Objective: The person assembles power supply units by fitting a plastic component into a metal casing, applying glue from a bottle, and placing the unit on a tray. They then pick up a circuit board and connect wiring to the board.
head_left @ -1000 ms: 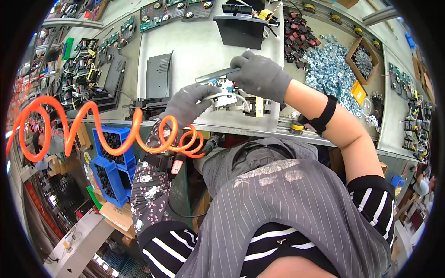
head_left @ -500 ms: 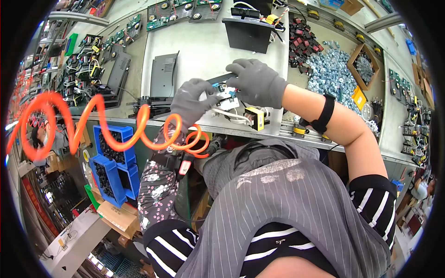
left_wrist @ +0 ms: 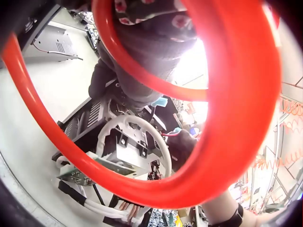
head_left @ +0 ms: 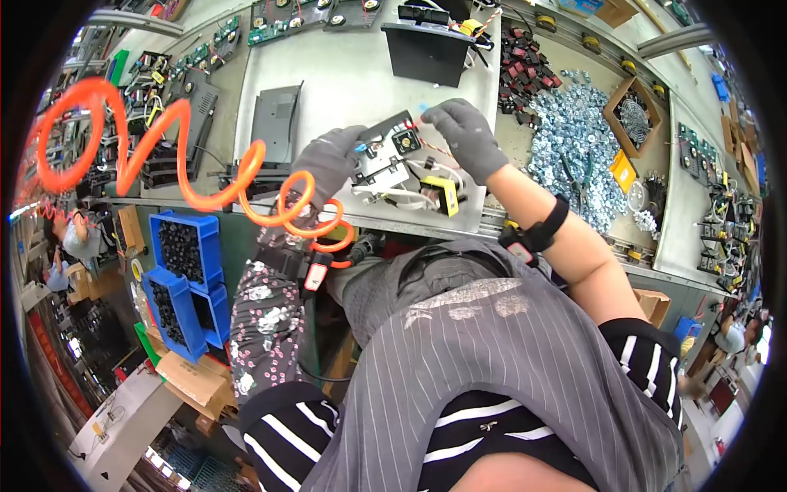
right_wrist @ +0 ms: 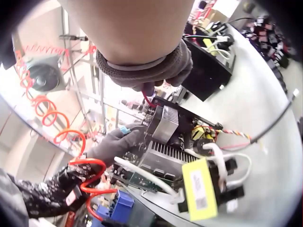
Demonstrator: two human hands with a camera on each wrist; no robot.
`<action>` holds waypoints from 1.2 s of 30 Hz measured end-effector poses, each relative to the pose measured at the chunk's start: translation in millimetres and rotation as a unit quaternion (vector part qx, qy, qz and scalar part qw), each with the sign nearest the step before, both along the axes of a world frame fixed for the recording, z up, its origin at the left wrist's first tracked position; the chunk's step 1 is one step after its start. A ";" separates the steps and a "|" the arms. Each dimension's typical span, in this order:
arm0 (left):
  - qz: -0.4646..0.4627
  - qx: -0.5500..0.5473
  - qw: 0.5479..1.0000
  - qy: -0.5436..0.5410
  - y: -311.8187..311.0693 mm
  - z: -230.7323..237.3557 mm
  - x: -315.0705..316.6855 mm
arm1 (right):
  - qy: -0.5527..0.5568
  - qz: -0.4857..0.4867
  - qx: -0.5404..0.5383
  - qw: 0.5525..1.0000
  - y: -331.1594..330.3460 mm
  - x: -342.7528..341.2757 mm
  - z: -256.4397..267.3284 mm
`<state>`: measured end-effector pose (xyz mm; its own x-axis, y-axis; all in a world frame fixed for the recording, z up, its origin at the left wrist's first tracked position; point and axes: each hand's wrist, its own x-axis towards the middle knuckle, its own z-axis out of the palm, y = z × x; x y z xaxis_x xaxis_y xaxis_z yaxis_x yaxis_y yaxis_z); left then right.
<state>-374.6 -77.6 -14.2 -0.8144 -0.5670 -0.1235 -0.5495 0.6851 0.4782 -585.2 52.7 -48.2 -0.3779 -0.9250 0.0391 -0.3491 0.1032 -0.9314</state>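
Observation:
An electronics assembly with metal heatsinks [right_wrist: 165, 156], a white cable [left_wrist: 156, 137] and a yellow-labelled block [head_left: 447, 197] lies near the front edge of the bench. At its left side, my gloved left hand [head_left: 329, 160] grips the black housing, with a light blue connector [right_wrist: 124, 129] by the fingers. My gloved right hand [head_left: 466, 135] is at the far right corner, its fingertips pinching a thin red wire [right_wrist: 148, 100]. The orange coiled hose covers much of the left wrist view.
A black panel unit [head_left: 426, 56] stands behind; a grey cover [head_left: 276, 119] lies left. Metal parts [head_left: 574, 148] and red-black switches [head_left: 520, 70] are heaped right. An orange coiled hose [head_left: 176, 139] crosses before the left forearm. Blue bins [head_left: 184, 250] sit below left.
The assembly has been turned and lowered, showing its inside. The right hand has moved from the dark strip to the wire at the far corner. The left hand stays at the left side.

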 end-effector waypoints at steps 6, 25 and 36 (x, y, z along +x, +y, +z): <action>0.065 0.104 0.992 0.018 7.3 -3.2 4.4 | 0.022 -0.006 -0.003 1.000 -0.3 8.3 32.3; 0.084 0.119 0.988 -0.042 5.3 16.0 -7.1 | 0.220 0.377 0.101 0.894 -35.6 -21.1 59.1; 0.069 0.098 0.992 -0.037 3.2 5.5 -3.0 | 0.386 0.398 0.220 0.803 -52.7 -3.1 86.9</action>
